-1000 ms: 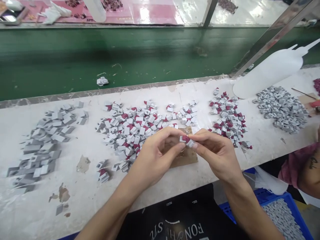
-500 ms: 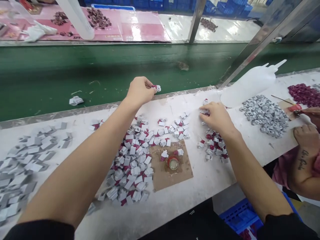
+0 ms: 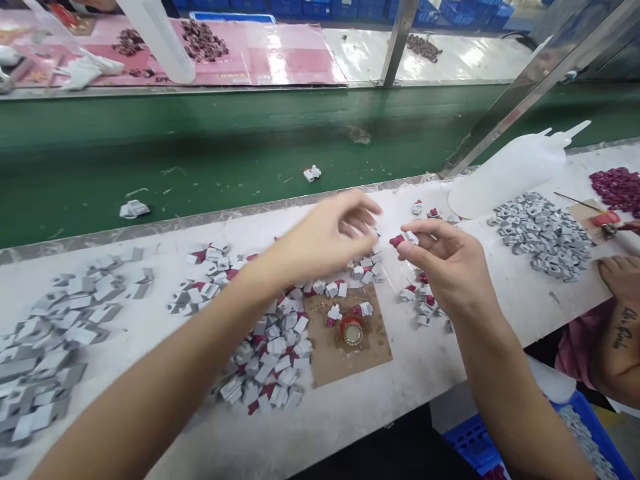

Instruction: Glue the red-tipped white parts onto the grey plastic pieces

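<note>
My right hand (image 3: 447,260) pinches a small grey and dark-red part (image 3: 404,239) between thumb and fingertips, above the white table (image 3: 400,360). To its left, my left hand (image 3: 340,230) is blurred, its fingers apart and curved, with nothing seen in it. Below lies a large pile of grey and red parts (image 3: 275,347). On a brown card (image 3: 325,360) stands a small round red-rimmed pot (image 3: 352,331) with two parts beside it. A smaller pile of parts (image 3: 425,300) lies under my right hand. One grey and red part (image 3: 312,174) rests on the green belt (image 3: 225,153).
Grey pieces (image 3: 65,327) spread at the left. A white bottle (image 3: 507,173) leans near a metal post at the right, by a grey pile (image 3: 543,233). Another person's forearm (image 3: 615,333) is at the right edge. A blue crate (image 3: 595,427) stands below the table.
My left hand has let go of its part, now on the green belt, and moved right and down toward my right hand. My right hand has lifted a part from the table.
</note>
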Available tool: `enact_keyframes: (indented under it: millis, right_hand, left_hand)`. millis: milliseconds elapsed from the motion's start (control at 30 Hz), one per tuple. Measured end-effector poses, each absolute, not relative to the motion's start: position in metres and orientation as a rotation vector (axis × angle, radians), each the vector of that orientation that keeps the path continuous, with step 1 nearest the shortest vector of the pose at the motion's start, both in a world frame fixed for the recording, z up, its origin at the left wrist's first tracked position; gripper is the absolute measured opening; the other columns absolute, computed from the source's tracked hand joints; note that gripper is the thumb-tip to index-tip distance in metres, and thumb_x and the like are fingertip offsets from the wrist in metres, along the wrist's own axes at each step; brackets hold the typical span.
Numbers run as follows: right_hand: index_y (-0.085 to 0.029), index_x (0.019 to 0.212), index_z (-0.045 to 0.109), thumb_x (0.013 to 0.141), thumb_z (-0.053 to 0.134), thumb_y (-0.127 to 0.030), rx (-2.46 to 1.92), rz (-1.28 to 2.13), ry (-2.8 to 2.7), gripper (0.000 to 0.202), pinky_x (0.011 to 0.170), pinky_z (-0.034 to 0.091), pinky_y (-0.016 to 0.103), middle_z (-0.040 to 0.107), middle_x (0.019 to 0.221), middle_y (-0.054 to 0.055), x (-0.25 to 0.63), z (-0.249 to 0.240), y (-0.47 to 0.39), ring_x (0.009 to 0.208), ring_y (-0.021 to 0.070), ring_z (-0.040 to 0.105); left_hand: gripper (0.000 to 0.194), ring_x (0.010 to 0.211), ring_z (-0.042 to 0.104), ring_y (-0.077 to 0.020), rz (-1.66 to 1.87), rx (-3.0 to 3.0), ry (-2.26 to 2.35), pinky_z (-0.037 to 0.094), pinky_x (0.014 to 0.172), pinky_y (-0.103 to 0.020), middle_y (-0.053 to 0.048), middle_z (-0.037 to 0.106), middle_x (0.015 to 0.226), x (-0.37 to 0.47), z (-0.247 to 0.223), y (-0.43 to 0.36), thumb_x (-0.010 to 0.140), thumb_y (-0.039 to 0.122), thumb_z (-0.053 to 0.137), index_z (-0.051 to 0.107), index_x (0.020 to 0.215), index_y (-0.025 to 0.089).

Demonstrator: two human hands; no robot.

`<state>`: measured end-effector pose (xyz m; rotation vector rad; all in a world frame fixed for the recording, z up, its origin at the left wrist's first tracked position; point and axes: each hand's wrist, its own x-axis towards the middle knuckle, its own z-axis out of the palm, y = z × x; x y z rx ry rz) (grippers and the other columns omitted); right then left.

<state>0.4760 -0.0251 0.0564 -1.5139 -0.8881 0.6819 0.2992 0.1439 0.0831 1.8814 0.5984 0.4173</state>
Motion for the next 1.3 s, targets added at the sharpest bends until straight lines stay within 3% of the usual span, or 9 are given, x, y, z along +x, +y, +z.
enact_keyframes:
  millis: [200, 300, 467, 633, 833, 933, 1067, 1167, 1300]
  right_hand:
    - [-0.035, 0.115, 0.095, 0.098, 0.1, -0.043, -1.298, 0.864, -0.896, 0.02, 0.086, 0.076, 0.038, 0.086, 0.115, 0.004, 0.429, 0.063, -0.051, 0.098, 0.0225, 0.083]
    - [-0.037, 0.121, 0.096, 0.105, 0.093, -0.035, -1.271, 0.947, -0.942, 0.017, 0.09, 0.078, 0.037, 0.088, 0.12, 0.005, 0.418, 0.065, -0.065, 0.102, 0.0224, 0.086]
    - [-0.034, 0.118, 0.097, 0.1, 0.099, -0.039, -1.34, 1.138, -0.939, 0.019, 0.081, 0.08, 0.037, 0.092, 0.109, 0.007, 0.401, 0.061, -0.088, 0.096, 0.0277, 0.091]
    - [-0.038, 0.12, 0.095, 0.104, 0.094, -0.038, -1.461, 0.938, -1.095, 0.017, 0.086, 0.079, 0.037, 0.09, 0.117, 0.006, 0.38, 0.05, -0.11, 0.105, 0.0293, 0.088]
    - [-0.04, 0.115, 0.093, 0.108, 0.089, -0.032, -1.463, 0.848, -1.296, 0.012, 0.079, 0.07, 0.033, 0.085, 0.11, 0.004, 0.374, 0.04, -0.124, 0.102, 0.0261, 0.082]
    - [-0.04, 0.115, 0.092, 0.108, 0.086, -0.034, -1.549, 0.753, -1.287, 0.01, 0.08, 0.067, 0.034, 0.086, 0.114, 0.004, 0.386, 0.034, -0.133, 0.104, 0.0269, 0.081]
    - [-0.04, 0.112, 0.092, 0.107, 0.087, -0.039, -1.659, 0.671, -1.222, 0.008, 0.085, 0.068, 0.036, 0.088, 0.114, 0.002, 0.402, 0.024, -0.147, 0.103, 0.0269, 0.084]
    - [-0.039, 0.109, 0.092, 0.106, 0.087, -0.04, -1.675, 0.672, -1.207, 0.007, 0.086, 0.068, 0.037, 0.088, 0.112, 0.002, 0.403, 0.018, -0.151, 0.102, 0.0272, 0.084]
    - [-0.037, 0.112, 0.092, 0.108, 0.086, -0.035, -1.652, 0.7, -1.217, 0.007, 0.088, 0.067, 0.037, 0.088, 0.114, 0.003, 0.395, 0.015, -0.147, 0.106, 0.0264, 0.083]
  left_hand:
    - [0.007, 0.104, 0.086, -0.0229, 0.584, 1.636, 0.555, 0.069, 0.095, -0.039, -0.004, 0.088, 0.11, 0.247, 0.087, 0.053, 0.113, 0.022, 0.073, 0.078, 0.117, 0.026]
    - [0.01, 0.102, 0.085, -0.021, 0.61, 1.519, 0.604, 0.069, 0.093, -0.036, -0.003, 0.087, 0.11, 0.228, 0.08, 0.036, 0.114, 0.023, 0.073, 0.081, 0.119, 0.026]
    - [0.02, 0.102, 0.081, -0.0194, 0.716, 1.588, 0.689, 0.065, 0.092, -0.035, -0.003, 0.086, 0.113, 0.199, 0.068, 0.008, 0.115, 0.016, 0.068, 0.083, 0.12, 0.027]
    - [0.017, 0.103, 0.082, -0.023, 0.771, 1.573, 0.851, 0.065, 0.093, -0.04, -0.004, 0.088, 0.111, 0.183, 0.057, -0.029, 0.111, 0.016, 0.072, 0.084, 0.117, 0.027]
    - [0.016, 0.106, 0.082, -0.0241, 0.749, 1.586, 1.061, 0.065, 0.092, -0.04, -0.005, 0.087, 0.116, 0.147, 0.056, -0.05, 0.114, 0.025, 0.07, 0.082, 0.124, 0.028]
    - [0.02, 0.111, 0.079, -0.0292, 0.772, 1.733, 1.518, 0.065, 0.099, -0.048, -0.01, 0.083, 0.124, 0.095, 0.053, -0.036, 0.113, 0.029, 0.067, 0.078, 0.129, 0.026]
    - [0.026, 0.131, 0.069, -0.0461, 0.659, 1.83, 2.231, 0.057, 0.116, -0.067, -0.019, 0.073, 0.127, 0.02, 0.037, -0.011, 0.108, 0.042, 0.068, 0.073, 0.126, 0.024]
    - [0.027, 0.14, 0.061, -0.0542, 0.573, 1.826, 2.412, 0.05, 0.123, -0.075, -0.023, 0.069, 0.125, -0.007, 0.026, 0.0, 0.106, 0.045, 0.064, 0.071, 0.119, 0.022]
    - [0.02, 0.142, 0.059, -0.0556, 0.577, 1.821, 2.424, 0.048, 0.125, -0.075, -0.025, 0.068, 0.125, -0.006, 0.019, 0.011, 0.105, 0.041, 0.06, 0.066, 0.109, 0.022]
